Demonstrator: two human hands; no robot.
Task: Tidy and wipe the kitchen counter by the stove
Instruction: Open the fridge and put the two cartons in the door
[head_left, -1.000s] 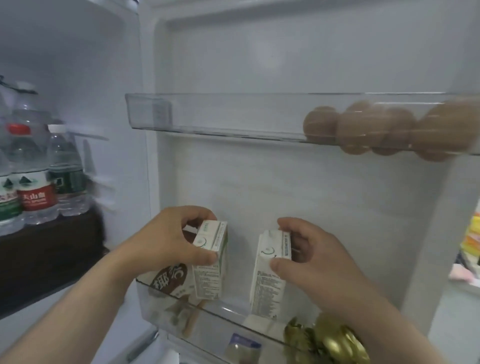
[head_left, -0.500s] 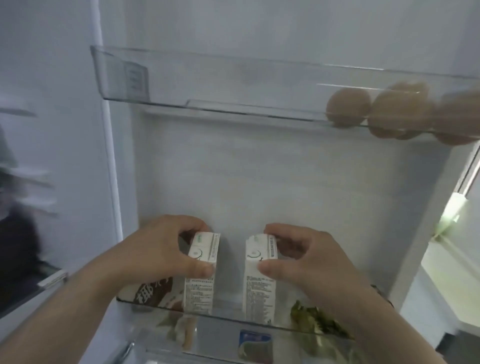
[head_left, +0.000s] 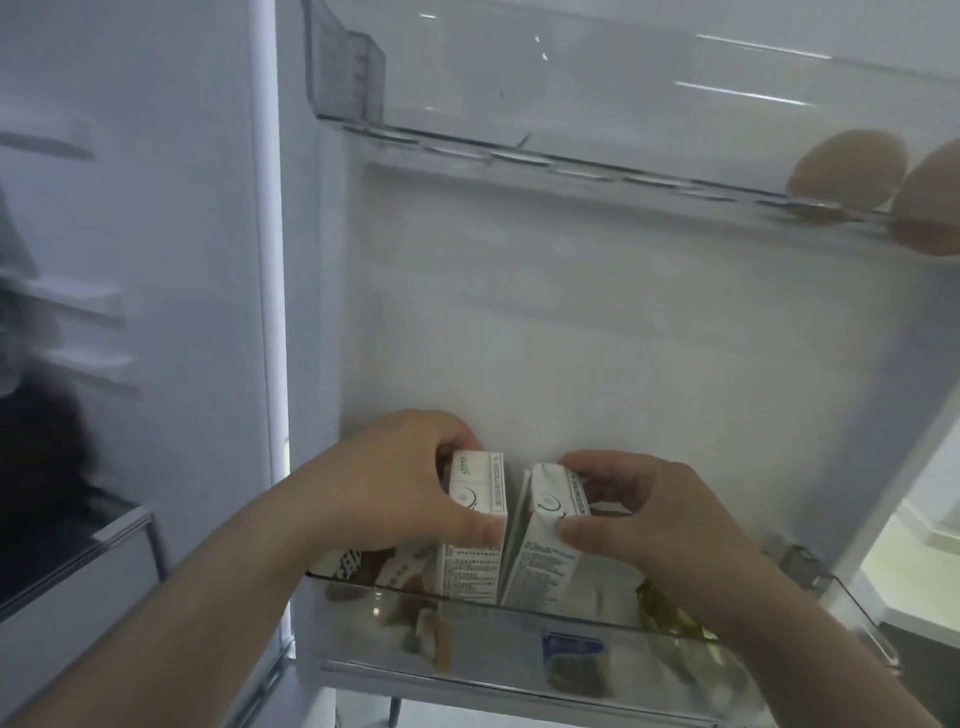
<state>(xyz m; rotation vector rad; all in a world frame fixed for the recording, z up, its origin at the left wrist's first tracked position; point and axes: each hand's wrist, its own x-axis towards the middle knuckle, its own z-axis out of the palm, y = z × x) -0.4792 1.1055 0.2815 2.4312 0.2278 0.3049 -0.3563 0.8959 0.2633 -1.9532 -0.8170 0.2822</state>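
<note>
Since a moment earlier the gap had closed at six o'clock in the door shelf (head_left: 519, 619). The left hand (head_left: 395, 483) gripped the upright left carton (head_left: 475, 499), and the right hand (head_left: 649, 514) gripped the right carton (head_left: 550, 525), tilted with its base against it (likely light, stiff card; best held by the sides).

1. The plain white inner wall of an open fridge door (head_left: 571, 338) fills the middle.
2. A clear plastic upper door shelf (head_left: 467, 140) crosses the top, with smooth brown eggs (head_left: 847, 169) at its right end.
3. A clear plastic lower door bin (head_left: 519, 639) holds a brown-and-white printed carton (head_left: 358, 569) at its left and a crumpled gold-green foil packet (head_left: 670, 616) at its right.
4. A blurred blue-labelled item (head_left: 571, 649) shows through the bin's front.
</note>
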